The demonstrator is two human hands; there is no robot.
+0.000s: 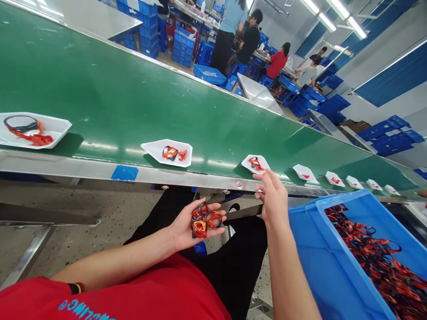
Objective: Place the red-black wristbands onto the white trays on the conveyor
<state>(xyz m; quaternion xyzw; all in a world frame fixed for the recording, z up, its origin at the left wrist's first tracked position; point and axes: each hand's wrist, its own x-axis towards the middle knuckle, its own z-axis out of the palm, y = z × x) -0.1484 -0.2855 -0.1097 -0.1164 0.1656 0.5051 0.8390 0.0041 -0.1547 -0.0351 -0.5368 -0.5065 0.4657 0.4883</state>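
My left hand is palm up over my lap, fingers stretched, holding several small red, orange and black looped plastic pieces. My right hand reaches to the near edge of the conveyor. Its fingertips are at the lower right rim of a white tray; whether they touch it I cannot tell. Its fingers look open, partly bent, with nothing visible in them. A red-and-black looped piece lies in that tray. Another white tray to the left holds a similar looped piece with a red part.
A green conveyor belt with a metal edge runs across. A larger-looking white tray is at far left; several trays with red parts stand farther right. A blue bin full of looped pieces is at my right. People work behind.
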